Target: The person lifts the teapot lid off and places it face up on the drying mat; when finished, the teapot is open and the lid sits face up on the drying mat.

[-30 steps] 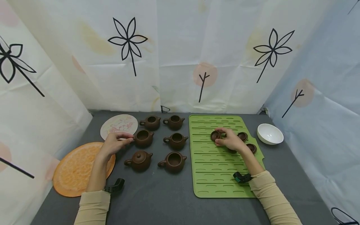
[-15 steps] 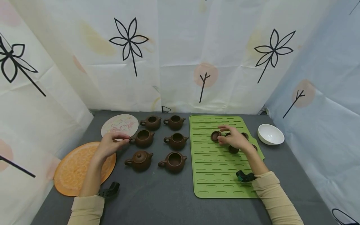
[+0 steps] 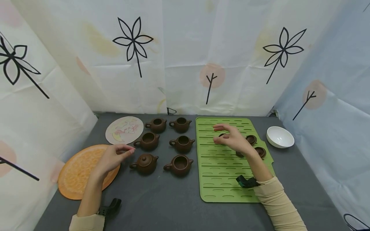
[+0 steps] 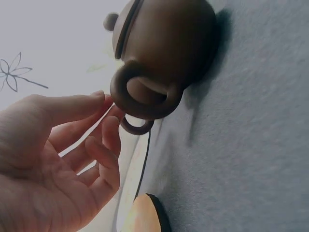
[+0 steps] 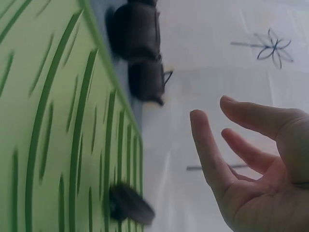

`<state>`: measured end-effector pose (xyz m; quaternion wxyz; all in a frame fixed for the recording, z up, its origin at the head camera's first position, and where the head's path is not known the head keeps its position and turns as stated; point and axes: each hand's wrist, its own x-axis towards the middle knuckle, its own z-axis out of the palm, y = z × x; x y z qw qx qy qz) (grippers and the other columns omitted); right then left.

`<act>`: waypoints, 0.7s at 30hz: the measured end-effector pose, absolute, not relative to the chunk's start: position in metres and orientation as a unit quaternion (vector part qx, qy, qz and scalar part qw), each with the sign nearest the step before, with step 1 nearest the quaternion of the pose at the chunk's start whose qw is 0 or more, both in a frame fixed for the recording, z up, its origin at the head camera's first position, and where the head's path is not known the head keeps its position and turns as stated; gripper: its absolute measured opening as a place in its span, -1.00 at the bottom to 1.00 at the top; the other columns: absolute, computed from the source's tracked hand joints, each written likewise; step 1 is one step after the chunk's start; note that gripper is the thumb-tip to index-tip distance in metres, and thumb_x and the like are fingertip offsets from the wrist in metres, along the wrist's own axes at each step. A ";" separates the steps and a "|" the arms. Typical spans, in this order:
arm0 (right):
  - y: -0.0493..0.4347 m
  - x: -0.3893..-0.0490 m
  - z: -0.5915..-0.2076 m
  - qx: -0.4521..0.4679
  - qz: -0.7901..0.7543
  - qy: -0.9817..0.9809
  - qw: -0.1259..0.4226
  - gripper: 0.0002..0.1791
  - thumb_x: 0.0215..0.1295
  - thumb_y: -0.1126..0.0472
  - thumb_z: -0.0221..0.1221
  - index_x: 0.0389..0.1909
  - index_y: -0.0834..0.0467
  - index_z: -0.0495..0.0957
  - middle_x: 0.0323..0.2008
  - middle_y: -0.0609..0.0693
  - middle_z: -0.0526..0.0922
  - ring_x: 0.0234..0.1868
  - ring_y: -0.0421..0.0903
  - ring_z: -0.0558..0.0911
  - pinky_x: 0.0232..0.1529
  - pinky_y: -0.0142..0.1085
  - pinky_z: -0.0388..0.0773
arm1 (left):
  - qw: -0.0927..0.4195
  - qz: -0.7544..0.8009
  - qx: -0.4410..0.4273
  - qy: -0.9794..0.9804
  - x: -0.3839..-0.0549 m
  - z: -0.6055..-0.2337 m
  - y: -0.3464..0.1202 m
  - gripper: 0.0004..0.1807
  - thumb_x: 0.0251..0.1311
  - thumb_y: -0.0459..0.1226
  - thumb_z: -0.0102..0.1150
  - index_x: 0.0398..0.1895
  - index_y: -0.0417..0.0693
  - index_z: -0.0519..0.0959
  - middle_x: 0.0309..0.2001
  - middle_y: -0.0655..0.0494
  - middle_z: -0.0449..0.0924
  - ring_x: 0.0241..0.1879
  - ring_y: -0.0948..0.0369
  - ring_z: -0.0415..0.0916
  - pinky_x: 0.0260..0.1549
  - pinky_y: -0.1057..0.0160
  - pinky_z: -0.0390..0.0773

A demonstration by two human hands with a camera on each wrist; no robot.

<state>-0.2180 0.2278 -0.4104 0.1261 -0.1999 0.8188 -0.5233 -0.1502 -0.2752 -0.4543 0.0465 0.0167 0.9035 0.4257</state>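
My left hand (image 3: 112, 158) hovers with loosely bent fingers, holding nothing, left of the brown lidded teapot (image 3: 146, 164) and below the handle of a lidless teapot (image 3: 149, 141). In the left wrist view, the lidded teapot (image 4: 166, 38) stands just past the fingertips. Over the green ridged mat (image 3: 222, 179) hangs my right hand (image 3: 235, 141), thumb and fingers apart, holding nothing. Small brown lids, including one lid (image 3: 251, 140) and another lid (image 3: 261, 152), lie on the mat; others are partly hidden beneath that hand. One dark lid (image 5: 130, 203) shows tilted in the right wrist view.
More lidless teapots, such as a front teapot (image 3: 180, 165), stand in two columns at mid-table. Left are an orange round mat (image 3: 76, 170) and a pale round mat (image 3: 124, 130). A white bowl (image 3: 279, 137) sits right of the green mat. Patterned curtains surround the table.
My left hand has let go of the middle-left teapot's handle and drawn back, nearer to me. My right hand has let go of a lid and lifted off it, fingers spreading.
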 end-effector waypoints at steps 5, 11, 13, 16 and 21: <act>0.195 -0.212 -0.407 -0.230 -0.550 0.790 0.144 -0.41 0.53 0.35 0.28 0.51 0.27 0.41 0.40 0.41 0.52 0.12 0.42 0.76 0.19 0.24 0.73 | 0.049 0.429 0.017 0.902 -0.136 -0.456 -0.268 -0.63 0.53 -0.01 0.31 0.13 -0.05 0.79 0.11 -0.06 0.81 -0.10 0.23 0.69 -0.24 0.31 0.54; 0.142 -0.203 -0.402 -0.287 -0.565 0.752 0.181 -0.50 0.52 0.36 0.30 0.42 0.28 0.49 0.33 0.45 0.56 0.08 0.40 0.78 0.16 0.23 0.75 | 0.035 0.445 0.029 0.894 -0.125 -0.455 -0.261 -0.72 0.53 -0.13 0.33 0.08 -0.10 0.79 -0.07 -0.08 0.83 -0.35 0.28 0.60 -0.42 0.33 0.48; 0.124 -0.201 -0.403 -0.312 -0.571 0.735 0.192 -0.51 0.52 0.39 0.29 0.40 0.33 0.50 0.30 0.49 0.56 0.05 0.41 0.78 0.14 0.17 0.78 | 0.031 0.446 0.031 0.894 -0.122 -0.454 -0.259 -0.74 0.51 -0.16 0.35 0.06 -0.13 0.80 -0.13 -0.09 0.83 -0.42 0.31 0.54 -0.45 0.33 0.47; 0.098 -0.199 -0.406 -0.337 -0.576 0.714 0.210 -0.54 0.52 0.42 0.27 0.38 0.35 0.52 0.24 0.45 0.60 0.03 0.35 0.80 0.10 0.04 0.82 | 0.034 0.444 0.023 0.895 -0.119 -0.456 -0.257 -0.77 0.48 -0.19 0.38 0.02 -0.14 0.80 -0.18 -0.08 0.83 -0.47 0.33 0.50 -0.48 0.33 0.45; 0.053 -0.195 -0.413 -0.346 -0.571 0.703 0.246 -0.59 0.53 0.39 0.27 0.33 0.29 0.57 0.22 0.32 0.65 -0.06 0.05 0.87 0.07 -0.12 0.84 | 0.043 0.454 0.008 0.890 -0.115 -0.459 -0.257 -0.78 0.45 -0.20 0.41 -0.01 -0.15 0.81 -0.16 -0.07 0.84 -0.47 0.28 0.56 -0.48 0.33 0.46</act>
